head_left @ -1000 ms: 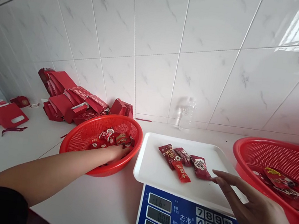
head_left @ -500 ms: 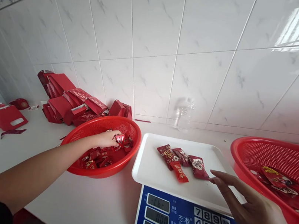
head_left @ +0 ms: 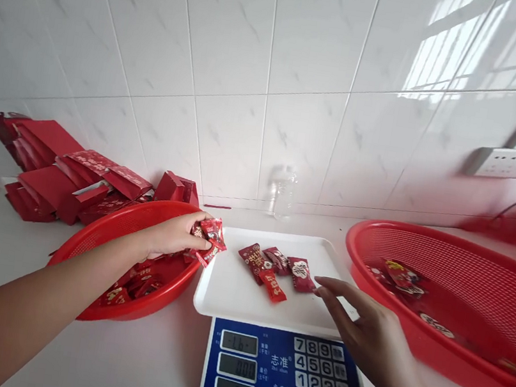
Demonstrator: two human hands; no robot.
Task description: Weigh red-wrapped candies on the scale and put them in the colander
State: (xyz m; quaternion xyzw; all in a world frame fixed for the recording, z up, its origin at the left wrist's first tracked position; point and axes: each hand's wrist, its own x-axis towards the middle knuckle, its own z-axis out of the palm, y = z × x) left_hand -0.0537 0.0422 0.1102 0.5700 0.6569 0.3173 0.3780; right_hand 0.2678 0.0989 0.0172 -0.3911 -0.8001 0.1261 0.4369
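Two red baskets stand on the white desk [head_left: 69, 353], one at either side of a white tray [head_left: 223, 295] with a blue scale panel [head_left: 276, 377] along its front edge. The left basket [head_left: 122, 225] holds a loose heap of small red packets [head_left: 142, 283]; the right basket [head_left: 459, 275] has a few packets [head_left: 403, 277] near its left end, with much of its red floor showing. On the tray, four wrapped sweets [head_left: 274, 288] lie bunched around the middle, the rightmost one just beside the others. At the left basket's right rim, near the tray's back left corner, the left hand [head_left: 174, 236] has its grip closed around several red sweets [head_left: 214, 232], which poke out past the fingertips towards the tray. Over the tray's right edge, the right hand [head_left: 368, 326] has thumb and forefinger nearly together at the near right corner of the rightmost sweet; I cannot tell whether they pinch it. A clear bottle [head_left: 285, 194] stands by the desk's back edge, with red boxes [head_left: 51, 150] piled further left.
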